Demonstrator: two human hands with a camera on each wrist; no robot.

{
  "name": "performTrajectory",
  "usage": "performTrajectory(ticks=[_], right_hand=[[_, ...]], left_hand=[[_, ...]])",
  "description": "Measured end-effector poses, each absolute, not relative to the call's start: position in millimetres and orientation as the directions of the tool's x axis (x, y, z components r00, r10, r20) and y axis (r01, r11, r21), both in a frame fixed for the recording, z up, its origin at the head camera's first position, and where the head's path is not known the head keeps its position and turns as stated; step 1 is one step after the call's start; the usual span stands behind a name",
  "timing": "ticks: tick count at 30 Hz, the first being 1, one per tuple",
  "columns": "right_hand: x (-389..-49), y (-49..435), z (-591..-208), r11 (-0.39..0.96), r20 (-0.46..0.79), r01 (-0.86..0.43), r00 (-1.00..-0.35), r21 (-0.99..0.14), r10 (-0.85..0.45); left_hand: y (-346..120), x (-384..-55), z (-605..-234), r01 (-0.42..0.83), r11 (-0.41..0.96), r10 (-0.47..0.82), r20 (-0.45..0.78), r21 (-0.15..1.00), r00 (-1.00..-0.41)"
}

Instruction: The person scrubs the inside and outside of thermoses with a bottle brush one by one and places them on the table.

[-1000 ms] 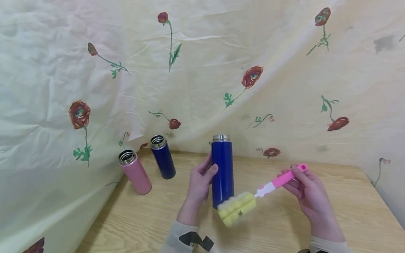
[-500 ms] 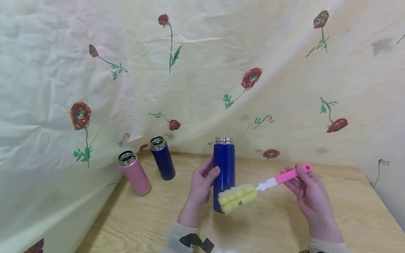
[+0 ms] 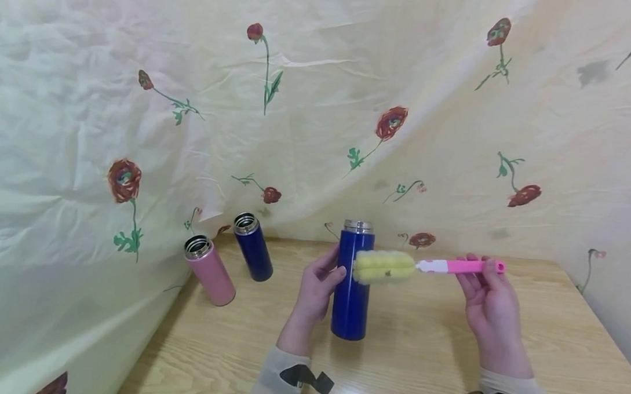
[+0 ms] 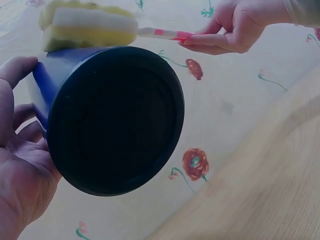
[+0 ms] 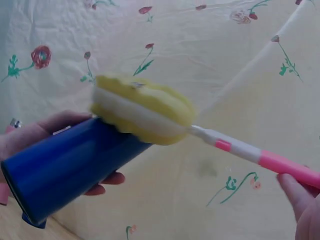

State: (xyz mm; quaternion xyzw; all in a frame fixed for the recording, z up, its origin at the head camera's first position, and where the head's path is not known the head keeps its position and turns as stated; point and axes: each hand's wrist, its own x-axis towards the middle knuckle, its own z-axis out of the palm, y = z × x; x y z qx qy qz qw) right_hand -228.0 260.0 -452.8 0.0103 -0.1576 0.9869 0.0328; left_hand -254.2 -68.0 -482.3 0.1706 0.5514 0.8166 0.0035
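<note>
My left hand (image 3: 314,287) grips a tall blue thermos bottle (image 3: 350,314) from its left side, thumb across the front. The bottle has a bare steel neck and no lid. Its dark round base (image 4: 115,120) faces the left wrist camera, raised off the table. With fingers and thumb my right hand (image 3: 491,307) pinches the pink handle of a bottle brush (image 3: 472,267). The brush lies level, and its yellow and white sponge head (image 5: 145,110) overlaps the upper side of the bottle, outside the mouth.
On the left of the wooden table (image 3: 226,356) stand a pink bottle (image 3: 215,274) and a shorter dark blue bottle (image 3: 256,250), both lidless. A flowered cloth (image 3: 307,133) hangs behind and along the left side.
The sponge head has swung up from the bottle's lower end to its upper half, and the handle has levelled and moved right. The held bottle has shifted slightly right and down.
</note>
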Motion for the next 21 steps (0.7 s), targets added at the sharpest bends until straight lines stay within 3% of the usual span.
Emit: performTrajectory(ticks=[3,7,21], right_hand=[[-226.8,258.6,-452.5,-0.976,-0.001,-0.085,-0.996,-0.202,0.087],[-225.8,255.6,-451.2,-0.983,-0.031,-0.113,-0.992,-0.147,0.119],[-224.7,253.2,-445.2,-0.970,-0.078,-0.171,-0.979,-0.176,0.187]], left_hand=[[-67.7,-253.6,-482.7,0.197,-0.402,0.222,0.304,0.894,-0.927],[-66.8,-253.0,-482.5,0.191,-0.394,0.257,0.308,0.899,-0.916],[-64.1,-253.6,-480.6,0.192,-0.265,0.248,0.260,0.945,-0.933]])
